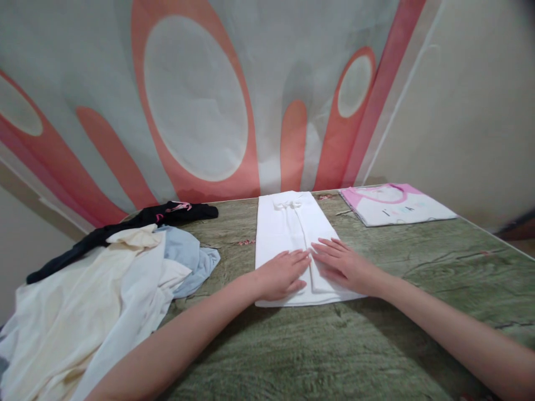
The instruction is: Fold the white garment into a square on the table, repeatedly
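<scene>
A white garment [276, 234] lies flat on the table in front of me, folded into a long panel with its sides turned in toward the middle. Near its far end is a small bunched tie or bow [287, 205]. My left hand [284, 273] rests flat on the left half of the cloth, fingers stretched toward the centre. On the right half lies my right hand [345, 264], palm down with its fingers spread. The fingertips of both hands nearly meet at the middle fold.
On the left is a loose heap of clothes: cream and white cloth [83, 306], a light blue piece [186, 250] and a black garment [125, 228]. A folded pink and white shirt [397, 206] lies at the back right. Behind the wood-patterned table [267, 351] stands a printed wall covering [196, 100].
</scene>
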`<state>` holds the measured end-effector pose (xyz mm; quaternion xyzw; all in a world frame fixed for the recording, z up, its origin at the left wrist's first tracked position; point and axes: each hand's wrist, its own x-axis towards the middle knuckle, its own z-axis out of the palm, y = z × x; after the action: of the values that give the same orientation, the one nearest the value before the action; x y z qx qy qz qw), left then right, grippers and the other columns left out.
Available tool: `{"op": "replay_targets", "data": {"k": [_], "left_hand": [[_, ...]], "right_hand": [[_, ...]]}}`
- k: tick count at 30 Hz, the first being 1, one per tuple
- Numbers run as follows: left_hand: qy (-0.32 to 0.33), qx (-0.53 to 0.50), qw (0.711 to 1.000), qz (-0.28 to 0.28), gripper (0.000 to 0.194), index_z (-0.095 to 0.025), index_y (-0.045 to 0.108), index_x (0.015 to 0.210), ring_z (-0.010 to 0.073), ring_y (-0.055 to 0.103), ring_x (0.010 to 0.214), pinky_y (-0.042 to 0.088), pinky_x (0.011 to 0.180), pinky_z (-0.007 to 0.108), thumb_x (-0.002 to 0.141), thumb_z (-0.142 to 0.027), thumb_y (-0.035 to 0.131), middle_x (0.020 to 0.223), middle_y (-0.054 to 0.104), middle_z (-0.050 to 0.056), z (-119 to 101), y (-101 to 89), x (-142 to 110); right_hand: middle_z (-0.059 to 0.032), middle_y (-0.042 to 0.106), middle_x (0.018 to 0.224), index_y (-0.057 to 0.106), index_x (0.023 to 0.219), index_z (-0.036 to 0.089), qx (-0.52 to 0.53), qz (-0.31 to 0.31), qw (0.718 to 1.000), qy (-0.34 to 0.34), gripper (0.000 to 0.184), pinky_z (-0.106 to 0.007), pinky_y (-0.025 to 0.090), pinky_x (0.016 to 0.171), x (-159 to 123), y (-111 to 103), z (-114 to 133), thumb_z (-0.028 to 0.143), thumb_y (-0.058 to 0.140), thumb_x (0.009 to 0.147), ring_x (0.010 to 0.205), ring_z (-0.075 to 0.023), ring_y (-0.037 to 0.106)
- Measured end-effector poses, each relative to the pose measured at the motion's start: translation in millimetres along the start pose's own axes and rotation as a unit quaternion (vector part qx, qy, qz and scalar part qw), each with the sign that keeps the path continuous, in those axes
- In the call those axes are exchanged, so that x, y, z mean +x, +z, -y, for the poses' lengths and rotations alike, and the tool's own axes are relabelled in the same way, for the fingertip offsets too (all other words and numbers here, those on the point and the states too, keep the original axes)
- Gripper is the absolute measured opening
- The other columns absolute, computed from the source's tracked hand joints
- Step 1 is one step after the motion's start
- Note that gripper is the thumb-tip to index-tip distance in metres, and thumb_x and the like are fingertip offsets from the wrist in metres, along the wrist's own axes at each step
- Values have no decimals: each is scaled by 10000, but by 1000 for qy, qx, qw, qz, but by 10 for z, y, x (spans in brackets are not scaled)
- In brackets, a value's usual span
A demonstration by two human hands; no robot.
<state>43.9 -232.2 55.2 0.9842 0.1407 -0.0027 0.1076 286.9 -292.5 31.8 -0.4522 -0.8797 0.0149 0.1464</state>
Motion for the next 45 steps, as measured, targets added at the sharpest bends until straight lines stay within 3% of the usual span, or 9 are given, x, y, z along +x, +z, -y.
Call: {"op": "replay_targets", "data": {"k": [3, 5, 8, 18, 27, 32, 39, 45], "left_hand": [[43, -23, 999, -24, 438, -150, 365, 1328, 191, 260, 1318, 205, 1078, 333, 939, -344, 310, 1429, 311, 87, -72, -33, 95], [46, -30, 998, -33, 400, -161, 408, 1297, 185, 266, 1316, 208, 1076, 337, 949, -314, 282, 1420, 332, 75, -60, -37, 197], [42, -28, 998, -35, 391, -182, 404, 1296, 197, 250, 1322, 220, 1061, 378, 953, -312, 270, 1425, 325, 67, -39, -1, 354], [40, -19, 999, -29, 420, -213, 354, 1332, 195, 226, 1331, 180, 1056, 381, 961, -360, 222, 1441, 295, 56, -116, 126, 429], [33, -9, 999, -40, 430, -213, 348, 1335, 204, 215, 1334, 161, 1060, 396, 962, -383, 219, 1441, 294, 60, -87, 150, 441], [31, 0, 998, -47, 425, -201, 356, 1328, 206, 226, 1330, 153, 1064, 395, 963, -376, 228, 1434, 305, 69, -91, 139, 432], [82, -3, 996, -20, 517, -181, 322, 1355, 232, 213, 1336, 152, 1073, 415, 933, -476, 271, 1449, 266, 90, -204, 73, 351], [91, 22, 996, -10, 551, -187, 266, 1388, 243, 223, 1333, 139, 1079, 434, 924, -483, 286, 1463, 224, 95, -272, 105, 317]], "right_hand": [[-77, 632, 1074, 640, 990, 229, 48, -23, 998, -45, 220, -402, 406, 889, -180, -149, 193, 258, 451, 881, 1011, -203, 552], [-68, 645, 904, 656, 868, 210, 71, -30, 996, -43, 171, -328, 442, 762, -285, -214, 286, 231, 487, 864, 843, -168, 578], [-50, 617, 812, 653, 797, 197, 77, -27, 996, -35, 142, -281, 427, 690, -387, -218, 366, 204, 519, 842, 757, -144, 560], [-38, 608, 802, 656, 867, 202, 40, -45, 998, -25, 167, -293, 398, 699, -453, -76, 363, 193, 490, 855, 734, -141, 542], [-44, 596, 750, 636, 797, 174, -32, -80, 993, -80, 166, -305, 379, 673, -411, -122, 421, 119, 483, 831, 702, -150, 513], [-34, 592, 709, 628, 799, 170, -25, -51, 994, -92, 183, -312, 378, 670, -444, -102, 460, 104, 462, 842, 671, -142, 504], [-43, 611, 777, 643, 852, 197, 93, -1, 995, -29, 175, -294, 422, 693, -453, -197, 434, 168, 470, 852, 741, -151, 543], [-75, 615, 885, 623, 970, 181, 137, -73, 985, 75, 194, -295, 480, 732, -487, -156, 119, 201, 453, 880, 824, -166, 570]]}}
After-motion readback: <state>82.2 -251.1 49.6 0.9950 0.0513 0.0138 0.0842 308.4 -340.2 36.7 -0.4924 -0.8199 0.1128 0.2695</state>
